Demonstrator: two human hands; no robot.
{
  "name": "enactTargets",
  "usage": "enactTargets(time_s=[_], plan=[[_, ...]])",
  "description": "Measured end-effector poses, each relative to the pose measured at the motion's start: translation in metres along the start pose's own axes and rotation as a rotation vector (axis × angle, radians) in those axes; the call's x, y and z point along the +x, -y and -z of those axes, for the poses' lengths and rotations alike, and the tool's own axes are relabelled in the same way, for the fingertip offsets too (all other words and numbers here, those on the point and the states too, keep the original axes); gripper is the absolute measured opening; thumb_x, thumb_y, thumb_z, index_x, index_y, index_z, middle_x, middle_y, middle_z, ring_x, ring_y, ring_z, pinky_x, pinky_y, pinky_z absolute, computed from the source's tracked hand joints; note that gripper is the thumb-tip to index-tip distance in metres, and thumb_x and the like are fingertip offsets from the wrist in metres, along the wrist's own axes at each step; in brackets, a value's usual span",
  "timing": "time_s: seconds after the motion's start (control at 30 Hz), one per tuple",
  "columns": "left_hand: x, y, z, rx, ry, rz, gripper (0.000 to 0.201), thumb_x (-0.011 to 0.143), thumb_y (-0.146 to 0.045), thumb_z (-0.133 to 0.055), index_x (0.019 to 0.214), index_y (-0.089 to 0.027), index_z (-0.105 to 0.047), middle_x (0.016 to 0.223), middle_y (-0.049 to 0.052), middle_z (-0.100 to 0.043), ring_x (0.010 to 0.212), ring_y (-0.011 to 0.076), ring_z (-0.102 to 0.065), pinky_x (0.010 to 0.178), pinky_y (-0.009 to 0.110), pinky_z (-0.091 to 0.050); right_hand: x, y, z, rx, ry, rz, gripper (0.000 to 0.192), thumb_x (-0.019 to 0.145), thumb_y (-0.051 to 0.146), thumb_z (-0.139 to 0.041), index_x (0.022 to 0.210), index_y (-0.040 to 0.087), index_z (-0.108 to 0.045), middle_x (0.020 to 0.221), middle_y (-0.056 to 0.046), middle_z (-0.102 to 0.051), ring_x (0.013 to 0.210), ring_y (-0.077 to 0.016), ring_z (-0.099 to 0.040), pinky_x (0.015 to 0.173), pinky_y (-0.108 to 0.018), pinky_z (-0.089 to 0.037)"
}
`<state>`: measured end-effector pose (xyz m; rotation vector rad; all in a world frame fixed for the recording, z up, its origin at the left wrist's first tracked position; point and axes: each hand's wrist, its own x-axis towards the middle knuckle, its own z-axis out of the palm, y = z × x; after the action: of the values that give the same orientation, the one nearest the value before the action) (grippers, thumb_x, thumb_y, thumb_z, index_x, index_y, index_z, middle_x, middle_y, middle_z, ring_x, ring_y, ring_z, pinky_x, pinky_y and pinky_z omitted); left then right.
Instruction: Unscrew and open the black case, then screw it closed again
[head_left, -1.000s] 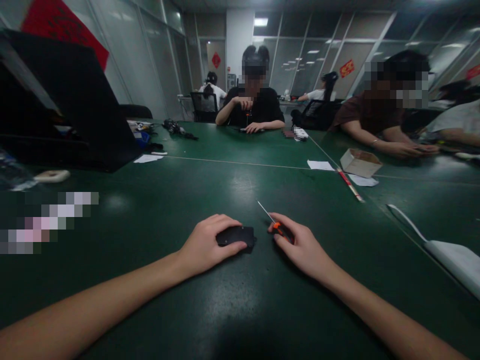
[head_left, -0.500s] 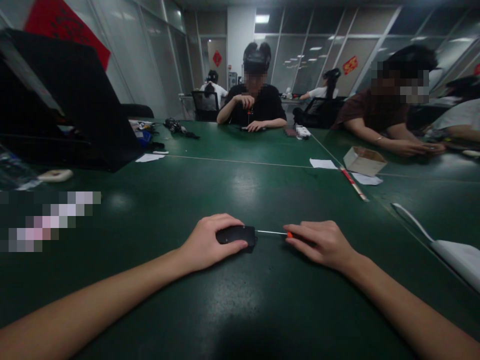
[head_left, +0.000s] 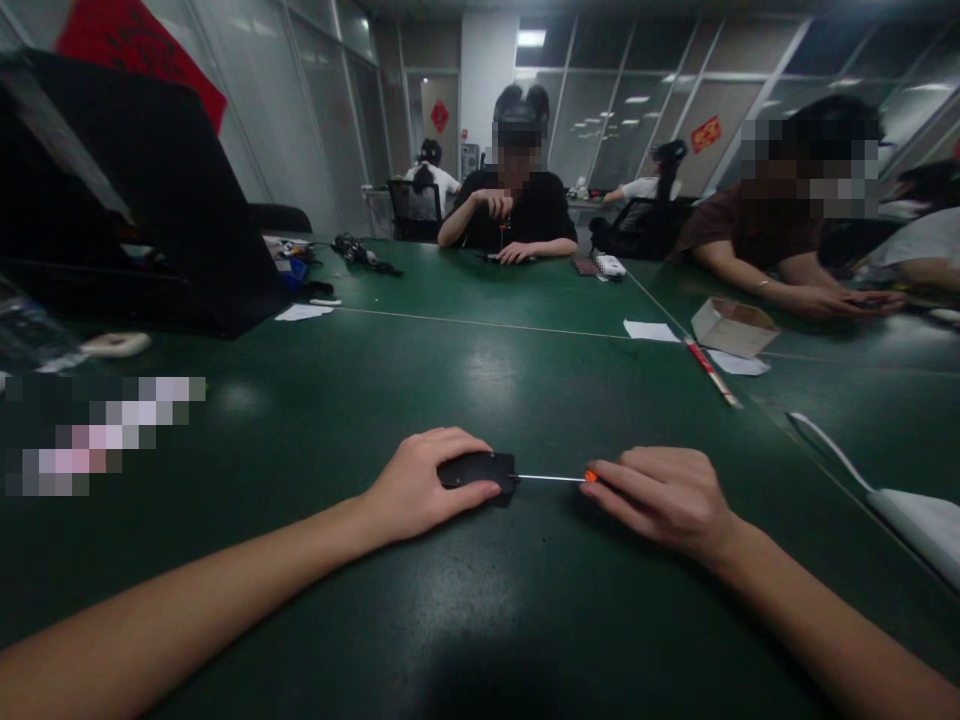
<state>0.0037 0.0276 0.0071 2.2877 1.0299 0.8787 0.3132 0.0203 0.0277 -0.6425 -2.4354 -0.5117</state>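
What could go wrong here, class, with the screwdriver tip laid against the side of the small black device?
1. The screwdriver lies almost flat, its thin shaft meeting the black device's right edge; it could slip off and scratch the green table.
2. The left hand wraps the device, fingers close to the tip, so a slip might jab them.
3. The right hand grips only the orange handle's rear, which may limit control.

Green counter (head_left: 480, 380) carried an open black case (head_left: 150, 200) at far left, a small cardboard box (head_left: 731, 326) at right with a red-white pen (head_left: 712, 373) beside it, paper slips (head_left: 650, 330) nearby. Co-workers sat opposite; one in black (head_left: 517, 205) had forearms on the counter.
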Motion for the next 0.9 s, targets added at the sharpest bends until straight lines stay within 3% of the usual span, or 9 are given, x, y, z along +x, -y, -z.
enactTargets(time_s=[0.6,0.9], plan=[[-0.001,0.0,0.0,0.022,0.004,0.002,0.036,0.084,-0.045,-0.069,0.11,-0.02,-0.069,0.108,0.006,-0.071,0.098,0.0215,-0.065,0.09,0.037,-0.049,0.001,0.001,0.004,-0.023,-0.003,0.015,0.011,0.089,0.023,-0.069,0.09,0.012,-0.07,0.061,-0.002,-0.064,0.048,-0.0116,-0.055,0.045,-0.026,-0.041],[-0.001,0.004,0.0,0.049,0.003,-0.03,0.035,0.085,-0.045,-0.068,0.108,-0.019,-0.068,0.105,0.006,-0.071,0.097,0.0213,-0.064,0.088,0.036,-0.049,0.01,0.009,-0.002,0.356,0.132,-0.363,0.027,0.098,0.025,-0.053,0.082,0.018,-0.073,0.069,-0.002,-0.072,0.054,-0.0121,-0.065,0.051,-0.023,-0.05]])
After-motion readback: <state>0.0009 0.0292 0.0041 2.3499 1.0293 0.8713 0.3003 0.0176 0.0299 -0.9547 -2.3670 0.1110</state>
